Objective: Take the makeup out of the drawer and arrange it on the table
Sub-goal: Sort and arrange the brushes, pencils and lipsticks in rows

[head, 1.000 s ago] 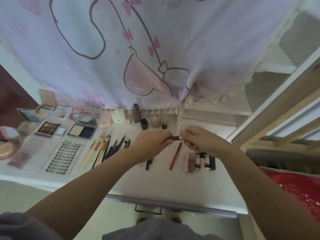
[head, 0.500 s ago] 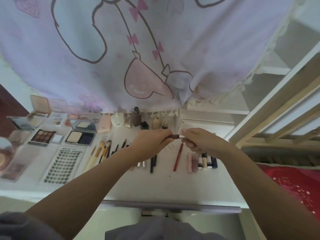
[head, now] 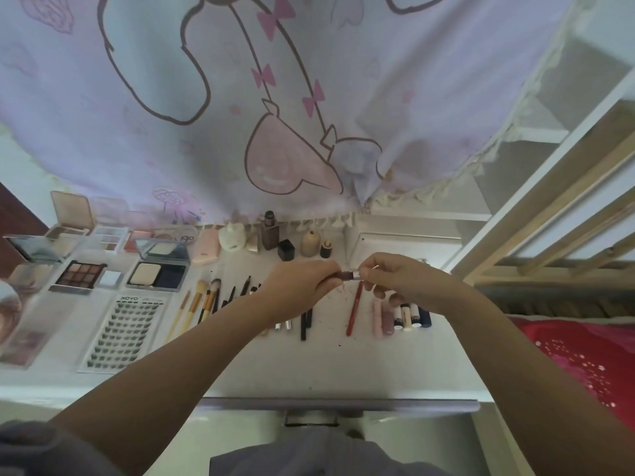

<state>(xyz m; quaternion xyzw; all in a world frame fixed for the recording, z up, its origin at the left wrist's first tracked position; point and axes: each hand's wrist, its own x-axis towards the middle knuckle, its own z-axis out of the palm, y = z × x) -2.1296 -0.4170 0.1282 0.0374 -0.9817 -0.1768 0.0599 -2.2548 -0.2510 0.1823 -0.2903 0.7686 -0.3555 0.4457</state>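
Above the white table (head: 360, 365), both hands hold one small dark red lipstick tube (head: 347, 275) with a silver end. My left hand (head: 302, 286) grips its dark end; my right hand (head: 402, 278) pinches the silver end. Under the hands lie a red lip pencil (head: 354, 312), black pencils (head: 304, 321) and a row of small lip tubes (head: 402, 316). Brushes (head: 202, 300), a lash card (head: 127, 331), palettes (head: 80, 274) and compacts (head: 158, 273) lie to the left. Small bottles (head: 269, 231) stand along the back. The drawer front (head: 336, 405) shows at the table's near edge, its inside hidden.
A pale printed curtain (head: 275, 97) hangs over the back of the table, touching the bottles. A wooden bed ladder (head: 556, 207) rises at the right, with red bedding (head: 584, 352) below it. My lap sits under the drawer.
Both hands stay together on the lipstick tube at mid table. The view has tilted slightly, and the items on the table have not moved.
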